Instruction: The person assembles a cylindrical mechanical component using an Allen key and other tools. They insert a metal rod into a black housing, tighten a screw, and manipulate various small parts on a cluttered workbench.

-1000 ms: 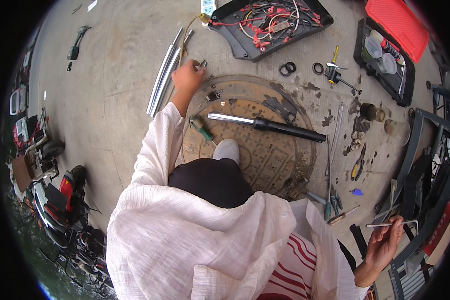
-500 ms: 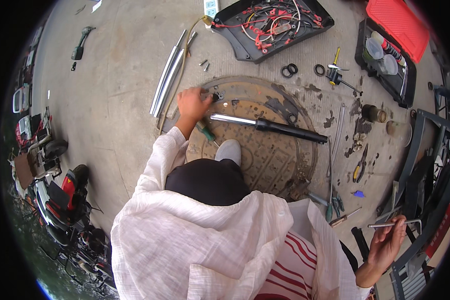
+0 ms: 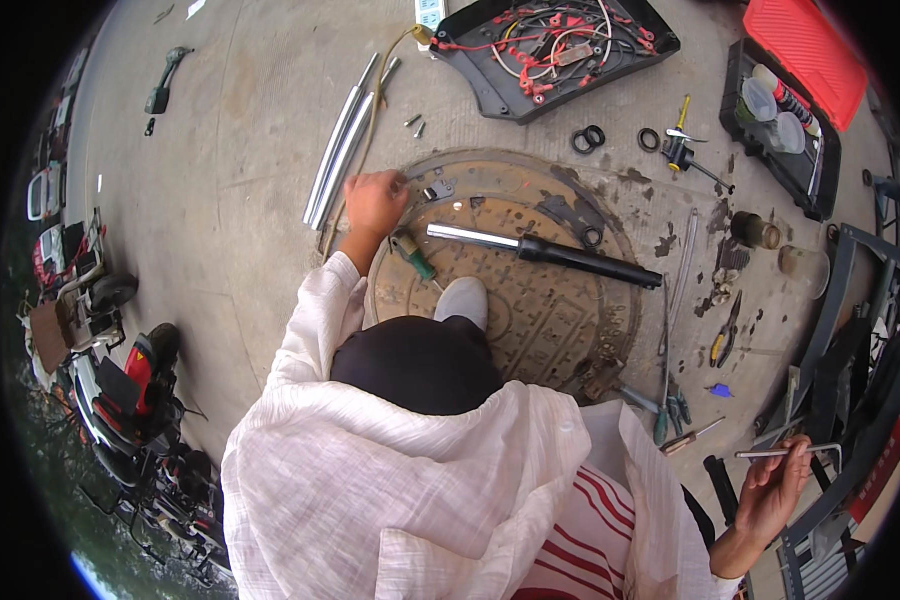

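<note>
My left hand [image 3: 374,202] hovers over the left edge of the round manhole cover [image 3: 500,345], fingers curled together; whatever they may pinch is hidden. Just right of it lies a small dark metal clip [image 3: 438,190]. A green-handled screwdriver [image 3: 415,258] rests below that hand, beside my grey shoe [image 3: 464,300]. Across the cover lies a fork leg [image 3: 570,255] with a chrome tube and a black lower part. Out at the far right, my right hand [image 3: 770,492] is closed on an L-shaped hex key [image 3: 765,454], its bent end pointing away to the right.
Chrome tubes [image 3: 348,145] and a yellowish cable lie at left. Beyond are a black tray of wiring [image 3: 500,95], black rings [image 3: 588,139] and an open red-lidded toolbox [image 3: 770,170]. Pliers [image 3: 727,335], jars [image 3: 755,230] and a metal frame [image 3: 835,300] stand or lie at right.
My left hand has drawn slightly left, away from the small metal clip, which now shows more fully. My right hand still holds the hex key. The view has shifted a little.
</note>
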Demonstrator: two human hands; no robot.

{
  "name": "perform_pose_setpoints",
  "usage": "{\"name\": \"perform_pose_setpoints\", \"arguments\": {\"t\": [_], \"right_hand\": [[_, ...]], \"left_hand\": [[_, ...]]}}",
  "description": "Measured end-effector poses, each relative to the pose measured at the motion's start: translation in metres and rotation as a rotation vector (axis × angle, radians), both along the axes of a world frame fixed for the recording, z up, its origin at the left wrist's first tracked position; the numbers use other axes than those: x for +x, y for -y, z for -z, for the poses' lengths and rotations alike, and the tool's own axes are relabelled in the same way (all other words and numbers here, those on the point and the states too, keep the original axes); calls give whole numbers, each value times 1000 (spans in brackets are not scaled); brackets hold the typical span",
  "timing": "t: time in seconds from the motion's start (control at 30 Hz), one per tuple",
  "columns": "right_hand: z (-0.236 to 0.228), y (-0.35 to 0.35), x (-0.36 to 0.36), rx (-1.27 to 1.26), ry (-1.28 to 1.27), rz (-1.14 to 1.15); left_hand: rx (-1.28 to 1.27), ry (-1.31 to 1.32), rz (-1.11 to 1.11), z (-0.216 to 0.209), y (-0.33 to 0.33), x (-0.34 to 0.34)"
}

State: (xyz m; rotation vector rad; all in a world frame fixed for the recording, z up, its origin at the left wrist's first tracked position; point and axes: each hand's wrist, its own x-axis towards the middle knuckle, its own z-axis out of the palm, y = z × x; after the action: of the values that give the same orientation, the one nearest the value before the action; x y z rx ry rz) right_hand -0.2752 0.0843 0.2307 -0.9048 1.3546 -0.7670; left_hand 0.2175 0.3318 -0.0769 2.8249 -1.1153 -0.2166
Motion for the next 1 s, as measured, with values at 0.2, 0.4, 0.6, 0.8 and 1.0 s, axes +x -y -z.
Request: {"name": "perform_pose_setpoints", "arguments": {"t": [0.2, 0.4, 0.6, 0.8, 1.0], "right_hand": [[2, 1, 2, 3, 3, -20], [4, 2, -4, 15, 1, -41], [5, 4, -9, 13, 4, -63], [10, 6, -22, 14, 59, -119], [11, 7, -22, 22, 62, -98]], "left_hand": [[96, -22, -10, -7, 14, -28], [277, -15, -114, -10, 30, -32], [331, -86, -153, -1, 28, -31], [224, -61, -183, -2, 21, -28], [63, -62, -496, 3, -23, -4]]}}
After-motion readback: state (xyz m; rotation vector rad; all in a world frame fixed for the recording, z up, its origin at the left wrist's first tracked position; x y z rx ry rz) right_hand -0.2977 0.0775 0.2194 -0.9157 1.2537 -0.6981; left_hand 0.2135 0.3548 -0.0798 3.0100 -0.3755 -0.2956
